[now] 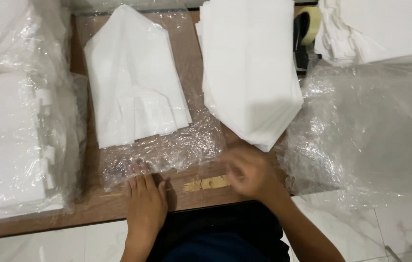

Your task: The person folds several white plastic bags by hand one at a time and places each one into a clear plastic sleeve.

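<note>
Plastic bag (167, 145): we saw a clear, crinkled bag lying flat on the wooden table (94, 206), its open end towards us, with a folded white sheet (135, 80) inside or on it; we could not tell which through the glare.
Left hand (143, 196): we found it palm down, fingers straight and together, pressing the near edge of the plastic bag against the table; it gripped nothing, only pinned the film flat.
Right hand (247, 172): it was blurred by motion, just beside the near right corner of the plastic bag and just below the tip of the stack; the fingers looked loosely curled, yet we could not tell whether they held anything.
Stack of sheets (249, 68): we noted a thick pile of folded white sheets to the right of the bag, its pointed lower end near the right hand.
Left side: we saw a large wrapped bundle (9, 140) of white material in clear film, overhanging the table edge.
Right side: loose clear wrap (371, 126) lay spread wide, with another white pile (376, 29) behind it.
Tape roll (308, 24): it stood between the stack and the far white pile, partly hidden.
Floor (385, 228): pale marble tiles showed beneath the table edge.
</note>
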